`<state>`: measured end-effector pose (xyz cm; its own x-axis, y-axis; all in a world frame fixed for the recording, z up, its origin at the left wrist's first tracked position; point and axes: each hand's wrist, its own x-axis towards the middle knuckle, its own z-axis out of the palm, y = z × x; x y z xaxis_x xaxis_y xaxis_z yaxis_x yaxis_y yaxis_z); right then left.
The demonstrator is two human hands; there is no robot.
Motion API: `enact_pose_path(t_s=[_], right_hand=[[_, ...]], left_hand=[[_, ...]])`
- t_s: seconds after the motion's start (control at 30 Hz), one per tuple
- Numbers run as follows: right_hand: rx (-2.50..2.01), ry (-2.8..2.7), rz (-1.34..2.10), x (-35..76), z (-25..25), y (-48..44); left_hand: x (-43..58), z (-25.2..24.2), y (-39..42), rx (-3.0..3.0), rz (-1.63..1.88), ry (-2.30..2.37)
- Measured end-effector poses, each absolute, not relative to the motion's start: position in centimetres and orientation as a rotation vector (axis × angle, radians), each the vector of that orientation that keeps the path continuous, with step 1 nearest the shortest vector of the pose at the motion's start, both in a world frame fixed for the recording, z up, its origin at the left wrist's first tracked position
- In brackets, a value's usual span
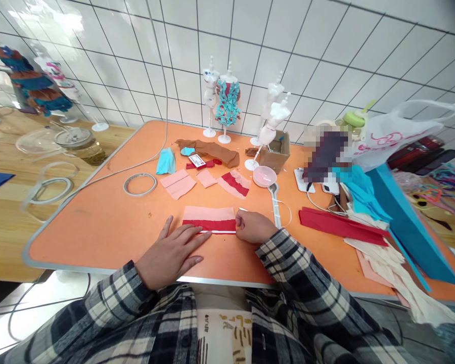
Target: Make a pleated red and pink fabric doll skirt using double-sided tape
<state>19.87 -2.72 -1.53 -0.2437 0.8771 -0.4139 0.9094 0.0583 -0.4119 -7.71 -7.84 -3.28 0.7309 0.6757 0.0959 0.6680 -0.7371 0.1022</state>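
A pink and red crepe paper piece (pixel 209 213) lies flat near the table's front edge, its red band toward me. A thin white strip (pixel 223 232), like tape, runs along the red band's lower edge. My left hand (pixel 170 253) rests open with fingers spread, its fingertips on the left part of the red band and the strip. My right hand (pixel 255 227) is closed at the paper's right end, beside the strip's end. A small white tip (pixel 242 209) shows above its knuckles; what the fingers hold is hidden.
Behind the paper lie pink pieces (pixel 178 184), a pink-red piece (pixel 235 183) and a tape roll (pixel 140 184). A pink bowl (pixel 264 176) and several dress forms (pixel 228 98) stand farther back. Red folded paper (pixel 341 226) and a blue sheet (pixel 409 222) lie right.
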Motion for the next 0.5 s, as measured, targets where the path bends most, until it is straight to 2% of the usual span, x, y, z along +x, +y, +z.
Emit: enact_pose_path(t_s=[0.27, 0.37, 0.5], right_hand=[[1.826, 2.301, -1.124, 20.1, -1.1, -2.5], [1.864, 2.582, -1.058, 20.6, -0.1, -4.0], [1.811, 2.69, -0.922, 20.8, 1.7, -6.0]], left_hand=[[-6.2, -1.7, -7.8, 2.833, 0.151, 1.178], [-7.8, -0.2, -8.1, 2.816, 0.199, 1.143], [-9.9, 2.7, -7.4, 2.722, 0.347, 1.254]])
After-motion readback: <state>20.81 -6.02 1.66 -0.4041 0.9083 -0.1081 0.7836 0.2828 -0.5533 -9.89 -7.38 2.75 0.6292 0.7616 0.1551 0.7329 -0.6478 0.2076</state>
